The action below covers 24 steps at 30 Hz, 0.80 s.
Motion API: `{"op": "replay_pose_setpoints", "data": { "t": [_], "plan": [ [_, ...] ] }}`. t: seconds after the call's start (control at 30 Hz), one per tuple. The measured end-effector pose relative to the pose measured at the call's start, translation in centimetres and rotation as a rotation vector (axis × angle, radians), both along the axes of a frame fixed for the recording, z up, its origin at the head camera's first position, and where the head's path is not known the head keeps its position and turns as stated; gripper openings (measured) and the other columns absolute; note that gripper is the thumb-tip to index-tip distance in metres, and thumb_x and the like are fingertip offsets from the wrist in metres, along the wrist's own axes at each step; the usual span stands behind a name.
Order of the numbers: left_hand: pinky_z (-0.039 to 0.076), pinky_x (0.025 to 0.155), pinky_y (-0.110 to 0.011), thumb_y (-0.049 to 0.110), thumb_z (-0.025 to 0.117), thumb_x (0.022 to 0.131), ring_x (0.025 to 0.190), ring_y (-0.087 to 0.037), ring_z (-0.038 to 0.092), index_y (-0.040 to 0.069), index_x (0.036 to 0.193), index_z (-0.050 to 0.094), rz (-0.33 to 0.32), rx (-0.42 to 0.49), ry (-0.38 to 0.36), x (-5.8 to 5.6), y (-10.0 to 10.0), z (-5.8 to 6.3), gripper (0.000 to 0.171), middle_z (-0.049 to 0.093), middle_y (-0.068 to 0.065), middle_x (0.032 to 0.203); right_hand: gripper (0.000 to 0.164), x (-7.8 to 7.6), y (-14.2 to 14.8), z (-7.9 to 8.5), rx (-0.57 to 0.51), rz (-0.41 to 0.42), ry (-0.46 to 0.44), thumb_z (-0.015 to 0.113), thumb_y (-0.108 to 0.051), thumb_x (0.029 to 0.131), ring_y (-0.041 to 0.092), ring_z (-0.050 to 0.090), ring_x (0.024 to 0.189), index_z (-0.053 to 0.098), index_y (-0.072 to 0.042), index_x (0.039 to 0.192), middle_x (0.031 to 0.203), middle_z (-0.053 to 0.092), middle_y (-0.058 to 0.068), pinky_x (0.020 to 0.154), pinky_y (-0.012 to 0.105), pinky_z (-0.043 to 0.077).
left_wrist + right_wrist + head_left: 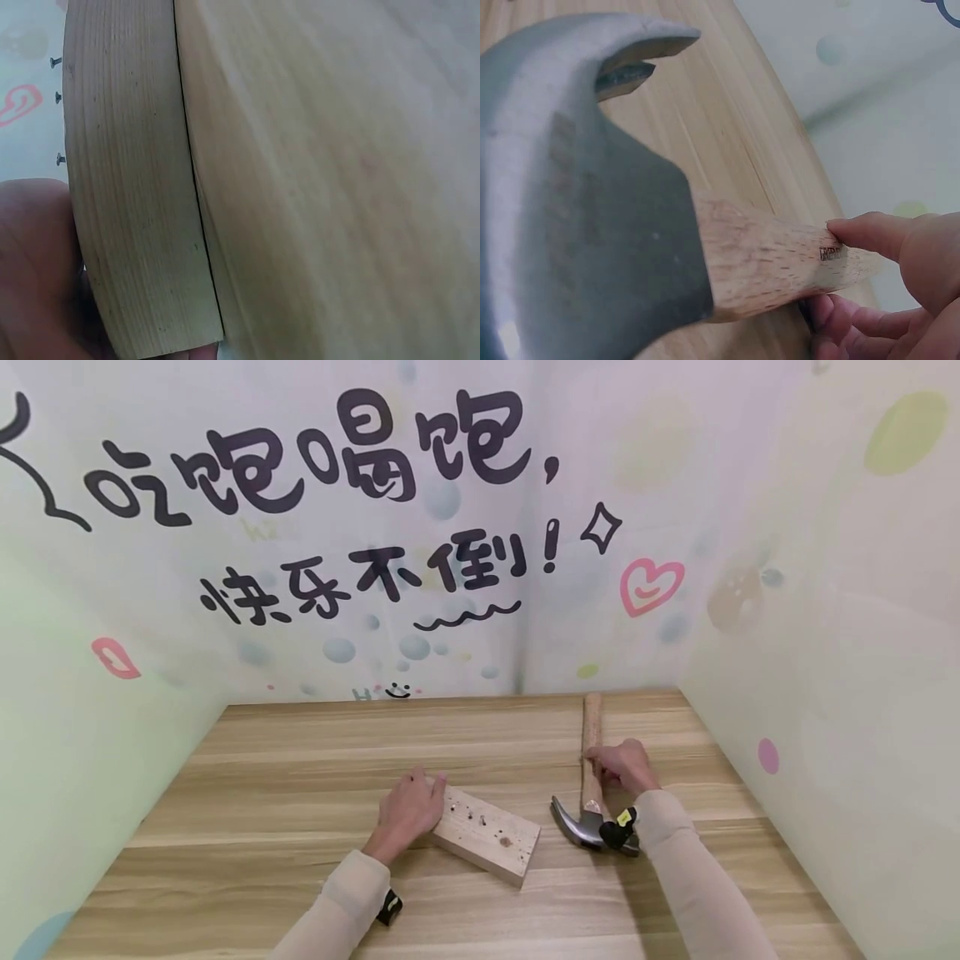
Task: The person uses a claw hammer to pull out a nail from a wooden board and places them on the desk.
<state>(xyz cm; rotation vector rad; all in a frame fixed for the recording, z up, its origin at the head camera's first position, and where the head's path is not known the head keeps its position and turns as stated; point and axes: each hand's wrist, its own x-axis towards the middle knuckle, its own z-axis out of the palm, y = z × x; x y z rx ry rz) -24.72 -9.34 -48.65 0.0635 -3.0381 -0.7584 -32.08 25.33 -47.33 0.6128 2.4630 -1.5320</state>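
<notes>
A claw hammer [592,781] with a wooden handle lies with its metal head toward me. My right hand [624,765] pinches the handle partway along, thumb and fingers on opposite sides, as the right wrist view shows at the handle [772,259]. The steel head [592,187] fills the left of that view, claw curving away. My left hand [411,806] grips the far left end of a pale wooden block [487,833] resting flat on the table. Several small nails [470,815] stick up from its top; in the left wrist view nails [60,159] jut past the block's edge.
The wood-grain table [315,760] is walled at the back and on both sides by pale printed panels [817,652]. The hammer's handle end reaches close to the back wall. A gap of table separates the block from the hammer head.
</notes>
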Motion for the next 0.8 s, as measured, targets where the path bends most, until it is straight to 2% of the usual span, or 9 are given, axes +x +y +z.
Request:
{"op": "replay_pose_setpoints", "data": {
  "t": [0.17,0.27,0.37,0.5,0.57,0.73,0.8],
  "plan": [
    [0.048,0.087,-0.060,0.040,0.036,0.106,0.111,-0.047,0.059,-0.009,0.133,0.048,-0.011,-0.006,0.003,0.0,0.0,0.0,0.058,0.056,-0.030,0.126,0.023,-0.1,0.0,0.0,0.044,0.038,0.041,0.070,-0.021,0.081,0.013,0.052,0.051,0.058,-0.002,0.079,0.059,0.053,0.001,0.049,0.026,0.043],
    [0.049,0.084,-0.058,0.041,0.037,0.106,0.107,-0.045,0.060,-0.008,0.130,0.050,-0.014,0.000,-0.001,0.0,0.0,0.1,0.056,0.058,-0.029,0.122,0.018,-0.1,0.1,0.1,0.035,0.056,0.043,0.066,-0.020,0.080,0.013,0.051,0.052,0.058,-0.005,0.074,0.059,0.052,0.000,0.049,0.026,0.042],
    [0.050,0.081,-0.056,0.041,0.037,0.106,0.103,-0.042,0.062,-0.008,0.127,0.052,-0.017,0.006,-0.001,-0.1,0.0,0.2,0.055,0.059,-0.027,0.119,0.020,0.0,0.2,0.4,0.011,0.057,0.025,0.064,-0.023,0.082,0.013,0.053,0.058,0.058,-0.004,0.081,0.066,0.054,0.001,0.053,0.026,0.044],
    [0.051,0.080,-0.054,0.042,0.038,0.106,0.102,-0.041,0.062,-0.008,0.127,0.052,-0.017,0.029,-0.004,-0.1,0.0,0.2,0.056,0.059,-0.027,0.120,0.034,0.2,0.6,0.7,-0.053,0.072,0.023,0.063,-0.029,0.088,0.015,0.056,0.070,0.058,0.003,0.099,0.081,0.057,0.005,0.066,0.029,0.049],
    [0.051,0.080,-0.054,0.043,0.039,0.105,0.103,-0.041,0.062,-0.008,0.128,0.052,-0.018,0.036,-0.009,-0.1,0.1,0.1,0.057,0.059,-0.028,0.122,0.037,0.4,0.8,0.8,-0.072,0.093,0.036,0.061,-0.031,0.091,0.016,0.056,0.074,0.057,0.003,0.104,0.084,0.057,0.005,0.071,0.031,0.049],
    [0.050,0.081,-0.057,0.043,0.040,0.105,0.106,-0.044,0.061,-0.008,0.130,0.053,-0.036,0.019,0.006,-0.3,0.1,-0.1,0.058,0.059,-0.028,0.123,0.028,0.5,1.5,0.9,-0.130,0.122,0.112,0.058,-0.031,0.095,0.014,0.053,0.074,0.054,-0.004,0.098,0.079,0.051,0.001,0.071,0.030,0.046],
    [0.051,0.080,-0.057,0.043,0.040,0.105,0.106,-0.044,0.061,-0.008,0.130,0.053,-0.040,0.018,0.014,-0.6,0.1,-0.1,0.058,0.059,-0.028,0.123,0.028,0.6,1.7,1.2,-0.157,0.120,0.164,0.059,-0.030,0.095,0.013,0.053,0.074,0.053,-0.003,0.098,0.079,0.051,0.000,0.070,0.029,0.047]
  ]
}}
